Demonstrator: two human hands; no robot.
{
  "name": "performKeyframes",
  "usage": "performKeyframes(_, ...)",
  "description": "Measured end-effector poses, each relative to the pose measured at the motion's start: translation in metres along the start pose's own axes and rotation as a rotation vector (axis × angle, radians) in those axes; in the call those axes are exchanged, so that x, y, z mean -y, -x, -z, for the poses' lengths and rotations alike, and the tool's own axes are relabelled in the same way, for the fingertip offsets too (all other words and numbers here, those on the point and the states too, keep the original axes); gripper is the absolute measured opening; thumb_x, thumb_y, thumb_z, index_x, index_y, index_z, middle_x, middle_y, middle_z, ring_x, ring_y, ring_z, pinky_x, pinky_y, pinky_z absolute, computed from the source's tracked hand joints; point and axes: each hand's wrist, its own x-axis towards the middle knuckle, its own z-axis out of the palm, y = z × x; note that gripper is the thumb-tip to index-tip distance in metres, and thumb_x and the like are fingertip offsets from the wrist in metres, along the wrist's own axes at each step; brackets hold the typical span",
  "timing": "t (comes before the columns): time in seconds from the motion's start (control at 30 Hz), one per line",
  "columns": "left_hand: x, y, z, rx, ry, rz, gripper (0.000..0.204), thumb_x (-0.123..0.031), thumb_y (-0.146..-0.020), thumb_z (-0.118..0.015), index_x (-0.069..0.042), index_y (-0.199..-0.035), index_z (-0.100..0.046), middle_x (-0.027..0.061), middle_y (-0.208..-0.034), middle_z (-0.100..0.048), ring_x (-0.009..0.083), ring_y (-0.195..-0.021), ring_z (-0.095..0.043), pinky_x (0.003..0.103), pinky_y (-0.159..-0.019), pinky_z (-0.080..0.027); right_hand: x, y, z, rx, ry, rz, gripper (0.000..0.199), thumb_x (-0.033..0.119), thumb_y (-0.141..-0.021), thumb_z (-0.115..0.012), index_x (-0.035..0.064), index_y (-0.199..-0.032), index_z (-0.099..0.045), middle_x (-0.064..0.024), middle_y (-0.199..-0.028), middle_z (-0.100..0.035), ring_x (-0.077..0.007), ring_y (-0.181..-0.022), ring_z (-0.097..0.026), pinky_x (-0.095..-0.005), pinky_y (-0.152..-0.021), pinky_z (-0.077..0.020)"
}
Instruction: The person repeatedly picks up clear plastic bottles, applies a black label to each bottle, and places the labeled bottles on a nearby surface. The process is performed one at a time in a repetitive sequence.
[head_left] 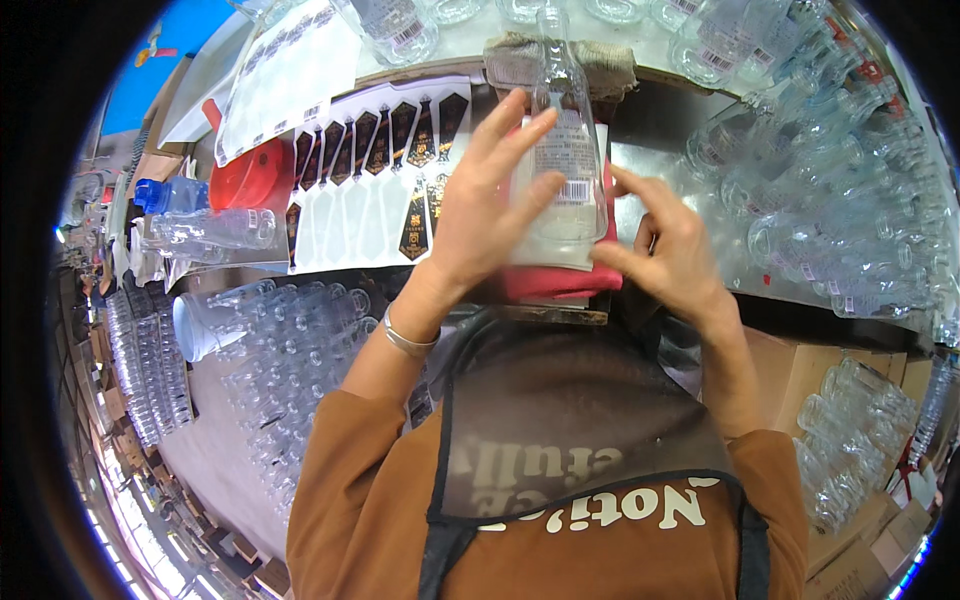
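Note:
A clear glass bottle (570,215) lies on its back in front of me, base toward me, with a printed label and barcode facing up. Its neck rests on a rolled grey cloth (510,62), its body over a red cloth pad (560,283). My left hand (480,205) is over the bottle's left side, fingers stretched and apart, slightly blurred; whether they press on the label I cannot tell. At the bottle's right edge is my right hand (675,245), its index finger and thumb spread apart, other fingers curled. Nothing is visibly gripped by either hand.
Left of the bottle lies a sheet of black-and-gold labels (378,140), some spots peeled bare. Beyond it are a red round container (250,175) and another bottle on its side (215,232). Many clear bottles (800,190) crowd the right; more stand lower left (290,350).

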Motion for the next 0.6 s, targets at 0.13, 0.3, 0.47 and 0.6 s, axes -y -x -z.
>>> performKeyframes(0.13,0.009,0.007,-0.001,-0.031,0.203,0.115,0.043,-0.018,-0.095,-0.065,-0.013,-0.137,-0.062,0.0209,-0.150,-0.047,0.0308,-0.134,-0.051,0.038,-0.109,-0.042,-0.002,-0.020,0.005,0.012,-0.540,-0.325,0.049,0.022,-0.100,-0.060,-0.0059,-0.139,-0.050,-0.0100,-0.127,-0.064,-0.0075,-0.062,-0.058,-0.0231,-0.058,-0.0485)
performKeyframes(0.3,0.006,0.011,-0.005,-0.021,0.121,0.077,0.045,-0.015,-0.093,-0.068,-0.014,-0.137,-0.062,0.0206,-0.150,-0.046,0.0312,-0.133,-0.052,0.038,-0.107,-0.043,-0.014,-0.043,-0.012,0.020,-0.461,-0.272,0.060,0.040,-0.090,-0.071,-0.0056,-0.128,-0.061,-0.0153,-0.117,-0.069,-0.0202,-0.096,-0.066,-0.0315,-0.087,-0.0515)
performKeyframes(0.47,0.005,0.011,-0.008,-0.016,0.059,0.066,0.048,-0.014,-0.090,-0.071,-0.014,-0.137,-0.062,0.0202,-0.149,-0.047,0.0317,-0.131,-0.053,0.039,-0.106,-0.045,-0.014,-0.045,-0.017,-0.025,-0.397,-0.207,0.058,0.039,-0.089,-0.072,-0.0053,-0.126,-0.062,-0.0169,-0.113,-0.071,-0.0212,-0.101,-0.066,-0.0329,-0.091,-0.0508)
performKeyframes(0.6,0.005,0.011,-0.011,-0.033,0.060,0.066,0.048,-0.016,-0.090,-0.072,-0.015,-0.137,-0.062,0.0196,-0.148,-0.048,0.0313,-0.129,-0.055,0.039,-0.100,-0.050,-0.014,-0.047,-0.016,-0.029,-0.390,-0.199,0.056,0.038,-0.090,-0.071,-0.0057,-0.124,-0.063,-0.0186,-0.113,-0.071,-0.0219,-0.104,-0.067,-0.0332,-0.092,-0.0507)
